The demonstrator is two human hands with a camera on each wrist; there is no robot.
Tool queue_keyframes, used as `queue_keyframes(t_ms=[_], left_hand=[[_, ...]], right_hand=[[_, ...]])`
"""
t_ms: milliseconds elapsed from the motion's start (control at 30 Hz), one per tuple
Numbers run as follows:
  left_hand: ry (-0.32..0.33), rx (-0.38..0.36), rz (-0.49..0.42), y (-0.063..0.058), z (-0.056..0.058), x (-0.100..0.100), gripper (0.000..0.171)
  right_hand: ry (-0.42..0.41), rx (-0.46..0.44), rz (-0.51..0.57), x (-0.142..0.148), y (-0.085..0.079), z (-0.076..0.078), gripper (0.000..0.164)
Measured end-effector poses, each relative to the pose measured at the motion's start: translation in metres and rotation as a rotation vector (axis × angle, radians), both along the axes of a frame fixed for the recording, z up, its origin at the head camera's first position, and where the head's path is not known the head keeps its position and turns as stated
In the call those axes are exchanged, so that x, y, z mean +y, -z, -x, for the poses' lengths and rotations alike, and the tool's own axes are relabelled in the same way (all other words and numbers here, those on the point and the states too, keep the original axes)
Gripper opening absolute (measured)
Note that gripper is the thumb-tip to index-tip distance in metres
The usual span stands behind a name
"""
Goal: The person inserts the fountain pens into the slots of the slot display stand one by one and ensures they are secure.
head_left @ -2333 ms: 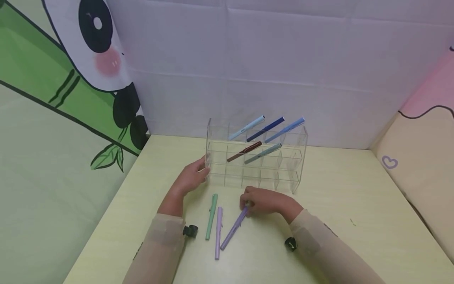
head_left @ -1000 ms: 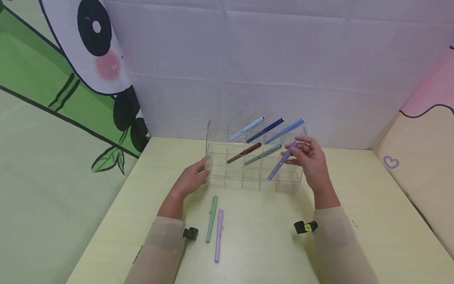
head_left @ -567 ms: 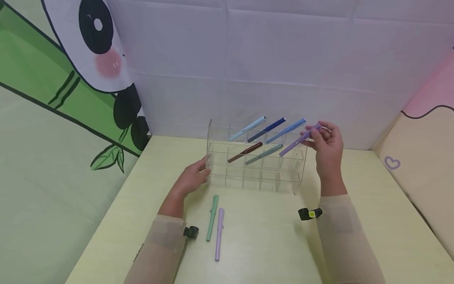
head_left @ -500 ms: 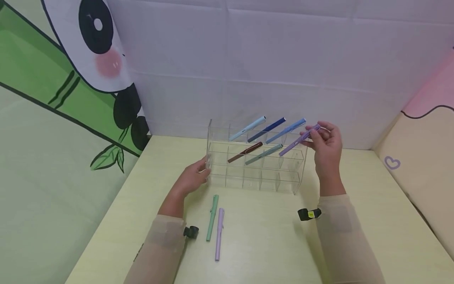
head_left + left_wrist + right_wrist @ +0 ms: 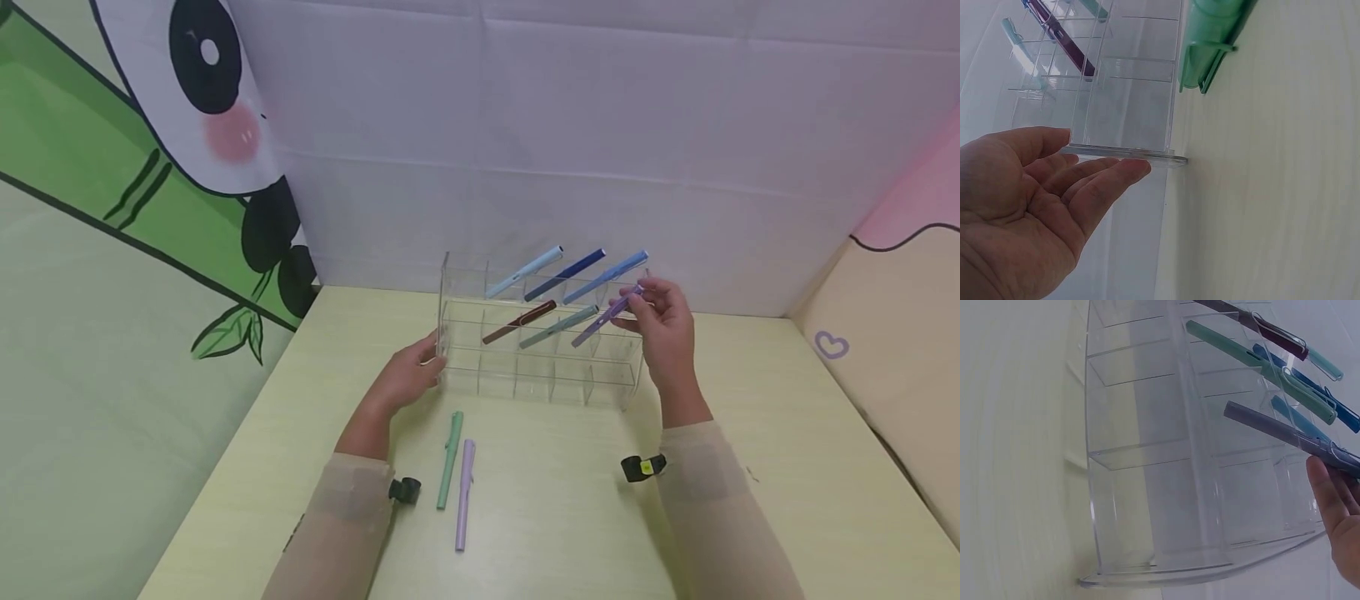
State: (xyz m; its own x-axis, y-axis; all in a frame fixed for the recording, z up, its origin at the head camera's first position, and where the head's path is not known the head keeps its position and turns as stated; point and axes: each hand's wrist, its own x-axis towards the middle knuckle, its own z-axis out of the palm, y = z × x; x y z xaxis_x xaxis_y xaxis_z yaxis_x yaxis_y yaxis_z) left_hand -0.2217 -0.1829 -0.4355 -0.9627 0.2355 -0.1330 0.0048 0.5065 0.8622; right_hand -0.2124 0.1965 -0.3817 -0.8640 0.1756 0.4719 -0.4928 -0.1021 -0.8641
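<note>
In my right hand (image 5: 663, 325) a purple pen (image 5: 596, 323) is pinched near its clip end. The pen slants over the right part of the clear pen rack (image 5: 536, 385), its lower end by the middle tier; whether it touches the rack I cannot tell. My left hand (image 5: 405, 377) holds the rack's left side panel (image 5: 1122, 152) between thumb and fingers. A brown pen (image 5: 519, 322) and a grey-green pen (image 5: 558, 327) lean in the middle tier. Light blue (image 5: 525, 272), dark blue (image 5: 564, 275) and mid-blue (image 5: 606, 277) pens lean in the top tier.
A green pen (image 5: 450, 460) and a lilac pen (image 5: 464, 496) lie side by side on the pale table (image 5: 540, 517), in front of the rack. A white cloth backdrop (image 5: 600, 125) hangs behind it. Printed cloths stand at left and right.
My right hand has picked the purple pen off the table, carried it up to the rack's right end, then shifted it left and slightly down. My left hand stays on the rack.
</note>
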Motion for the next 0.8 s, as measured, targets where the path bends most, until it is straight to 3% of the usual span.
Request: queue_keyframes(t_ms=[200, 800], left_hand=[[0.005, -0.004, -0.012, -0.0001, -0.0005, -0.0001, 0.06], [-0.004, 0.006, 0.019, 0.0021, 0.0014, 0.0001, 0.06]], right_hand=[[0.008, -0.032, -0.101, -0.0018, 0.0082, -0.0016, 0.026], [0.07, -0.081, -0.219, -0.0022, 0.0067, -0.0077, 0.025]])
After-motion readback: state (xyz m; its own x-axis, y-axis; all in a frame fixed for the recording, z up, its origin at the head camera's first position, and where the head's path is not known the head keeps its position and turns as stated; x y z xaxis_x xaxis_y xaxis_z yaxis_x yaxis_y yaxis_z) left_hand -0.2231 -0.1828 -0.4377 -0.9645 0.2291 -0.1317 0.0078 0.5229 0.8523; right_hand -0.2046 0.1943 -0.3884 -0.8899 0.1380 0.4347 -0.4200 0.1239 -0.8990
